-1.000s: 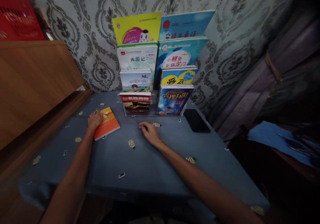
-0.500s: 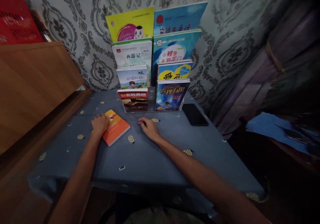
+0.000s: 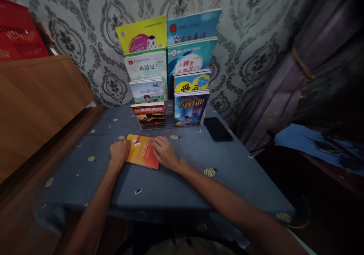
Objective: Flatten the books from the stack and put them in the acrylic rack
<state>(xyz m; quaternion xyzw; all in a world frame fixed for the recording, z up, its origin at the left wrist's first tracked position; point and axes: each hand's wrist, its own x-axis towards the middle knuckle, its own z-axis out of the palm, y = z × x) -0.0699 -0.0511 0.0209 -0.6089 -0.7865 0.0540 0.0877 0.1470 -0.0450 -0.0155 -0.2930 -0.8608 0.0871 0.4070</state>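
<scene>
A thin orange book [image 3: 141,153] lies flat on the blue-grey tablecloth [image 3: 176,183], in front of a stepped stand of children's books [image 3: 167,73]. My left hand [image 3: 120,152] rests on the book's left edge with its fingers curled over it. My right hand [image 3: 163,152] lies on the book's right edge, fingers stretched flat across the cover. Between the two hands the book's middle shows.
A black phone [image 3: 217,129] lies on the cloth right of the stand. A wooden cabinet [image 3: 36,99] with a red crate [image 3: 17,31] on top stands at the left. Patterned wallpaper is behind; a dark curtain [image 3: 313,69] hangs at the right.
My left hand has slid the orange book right and towards me, turning it. My right hand has moved left from the bare cloth onto the book's right edge.
</scene>
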